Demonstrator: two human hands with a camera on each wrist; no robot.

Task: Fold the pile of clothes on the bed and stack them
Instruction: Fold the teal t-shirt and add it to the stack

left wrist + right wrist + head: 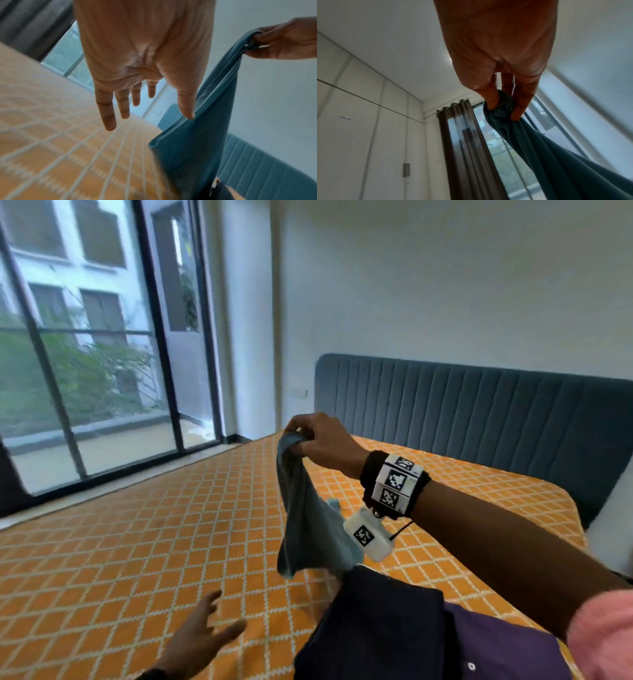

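Teal soft-fabric garment hanging lengthwise from the pinching right hand, above the orange lattice-patterned bed.
Left hand is hovering spread and empty, lower and left of the cloth; the garment's bottom end is disappearing behind dark navy and purple clothes, its type unclear.

Pink sleeve, marker-tagged black wristband
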